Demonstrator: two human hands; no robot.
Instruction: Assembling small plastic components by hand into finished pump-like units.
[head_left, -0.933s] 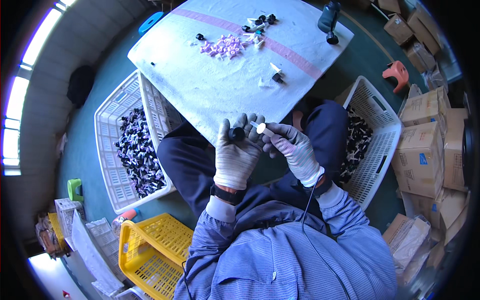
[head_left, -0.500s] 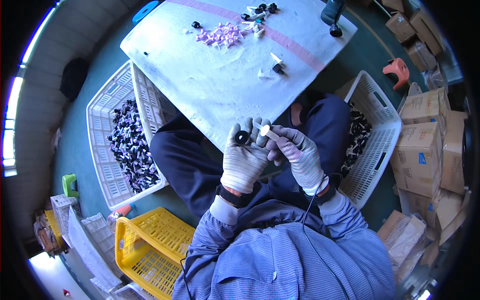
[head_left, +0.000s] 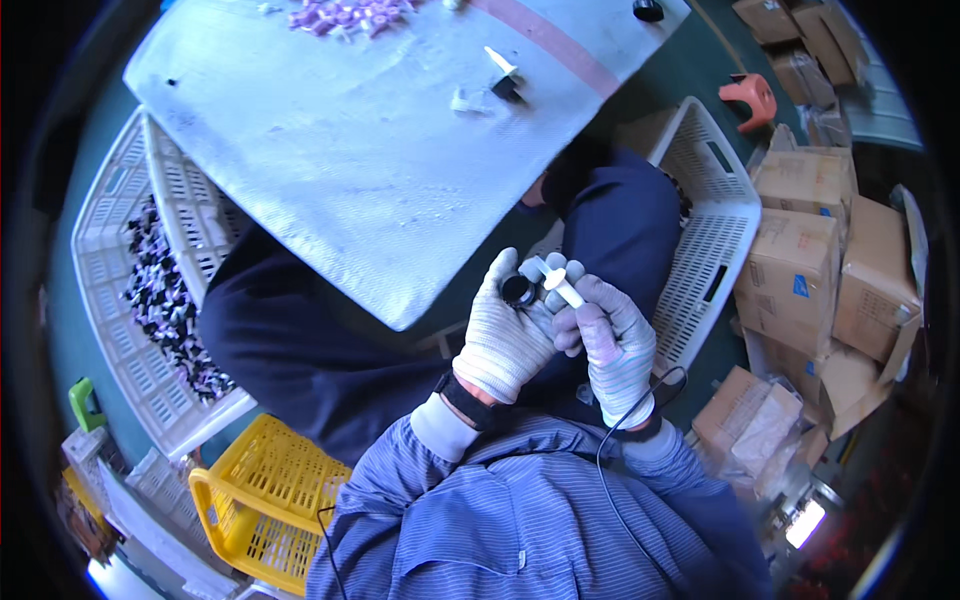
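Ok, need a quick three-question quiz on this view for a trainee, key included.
1. What holds the white flanged piece? A: a box. B: the right hand. C: a pocket.
2. True or false: the left hand holds a black cap.
3. Fill in: the basket nearest the left sleeve is ____.

Key: 1 B; 2 true; 3 yellow.

The right hand [head_left: 612, 345] hides one end of a slim white piece [head_left: 556, 280], and the top edge crops the table [head_left: 330, 200] and pink pieces [head_left: 345, 17].
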